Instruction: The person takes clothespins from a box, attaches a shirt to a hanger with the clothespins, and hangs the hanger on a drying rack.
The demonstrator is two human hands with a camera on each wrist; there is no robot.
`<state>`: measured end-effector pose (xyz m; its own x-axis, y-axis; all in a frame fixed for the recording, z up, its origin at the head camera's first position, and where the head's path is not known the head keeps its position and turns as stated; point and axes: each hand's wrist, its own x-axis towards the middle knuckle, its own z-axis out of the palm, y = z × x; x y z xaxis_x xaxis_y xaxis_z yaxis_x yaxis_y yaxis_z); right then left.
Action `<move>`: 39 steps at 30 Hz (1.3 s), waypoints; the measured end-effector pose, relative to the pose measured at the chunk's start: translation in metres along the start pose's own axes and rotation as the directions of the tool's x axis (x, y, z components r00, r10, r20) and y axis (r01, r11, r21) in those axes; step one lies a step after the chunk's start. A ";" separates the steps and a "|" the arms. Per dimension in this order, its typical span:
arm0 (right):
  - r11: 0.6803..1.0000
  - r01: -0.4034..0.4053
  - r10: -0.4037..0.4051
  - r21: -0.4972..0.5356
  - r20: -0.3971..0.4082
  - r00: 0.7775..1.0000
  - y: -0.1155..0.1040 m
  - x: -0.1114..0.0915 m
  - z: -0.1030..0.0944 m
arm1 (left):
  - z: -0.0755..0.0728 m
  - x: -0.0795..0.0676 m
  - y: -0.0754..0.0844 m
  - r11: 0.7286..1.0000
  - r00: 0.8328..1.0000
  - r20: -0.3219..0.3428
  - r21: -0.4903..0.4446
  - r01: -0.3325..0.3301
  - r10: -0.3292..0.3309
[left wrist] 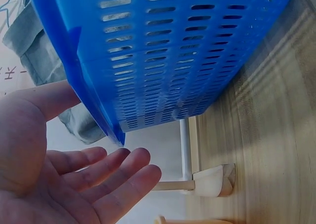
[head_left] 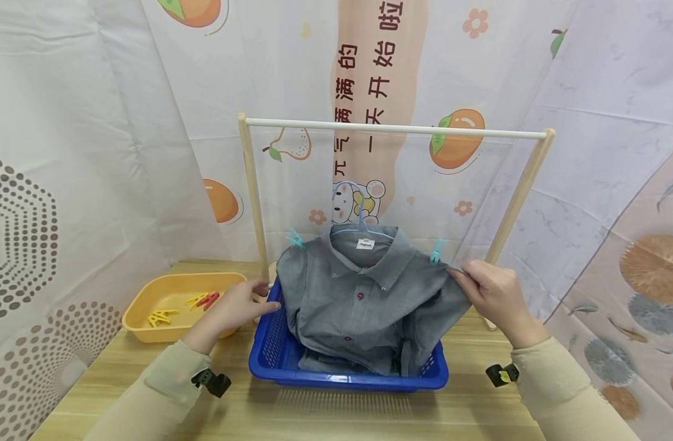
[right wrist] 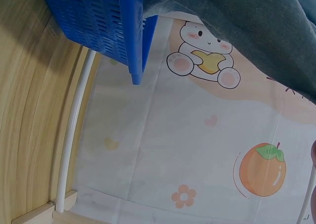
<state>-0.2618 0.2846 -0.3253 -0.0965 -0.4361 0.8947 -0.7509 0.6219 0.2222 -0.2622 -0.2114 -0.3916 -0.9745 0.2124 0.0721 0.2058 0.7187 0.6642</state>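
Note:
A grey button-up shirt [head_left: 364, 300] on a light blue hanger [head_left: 362, 211] lies partly in a blue plastic basket [head_left: 347, 381], its collar up at the back. One teal clothespin [head_left: 295, 238] clips its left shoulder in the head view, another teal clothespin [head_left: 436, 252] the right. My right hand [head_left: 493, 297] pinches the sleeve's upper edge beside that right clip and holds it out to the side; the right wrist view shows the grey sleeve [right wrist: 247, 31] stretched above the basket. My left hand [head_left: 242, 306], fingers loosely spread, is at the basket's left rim [left wrist: 74, 71], thumb nearest it.
Behind the basket stands a wooden rack with a white top bar [head_left: 397, 128] and a lower bar [left wrist: 184, 150]. At the left, a yellow tray [head_left: 143, 334] contains several yellow clothespins [head_left: 162, 316] and red ones [head_left: 208, 300]. Printed curtains [head_left: 292, 61] enclose the wooden table [head_left: 231, 416].

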 end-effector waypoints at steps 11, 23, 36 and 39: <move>0.999 0.035 -0.035 -0.031 0.007 0.999 -0.002 0.005 -0.003 | 0.003 0.000 -0.003 0.998 0.999 0.041 -0.059 0.016 -0.013; 0.992 0.082 -0.081 -0.097 0.013 0.997 -0.006 0.010 -0.008 | 0.001 -0.001 0.002 0.994 0.997 0.067 -0.099 0.050 -0.044; 0.965 0.085 -0.103 -0.248 -0.060 0.993 -0.007 0.017 -0.013 | -0.002 0.000 0.008 0.997 0.995 0.084 -0.046 0.057 -0.053; 0.959 0.092 -0.107 -0.268 -0.041 0.993 -0.006 0.018 -0.014 | -0.002 -0.001 0.010 0.998 0.995 0.084 -0.043 0.055 -0.051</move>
<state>-0.2492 0.2822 -0.3053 0.0117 -0.4730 0.8810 -0.5536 0.7306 0.3996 -0.2599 -0.2060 -0.3837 -0.9729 0.2300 -0.0244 0.1481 0.7002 0.6984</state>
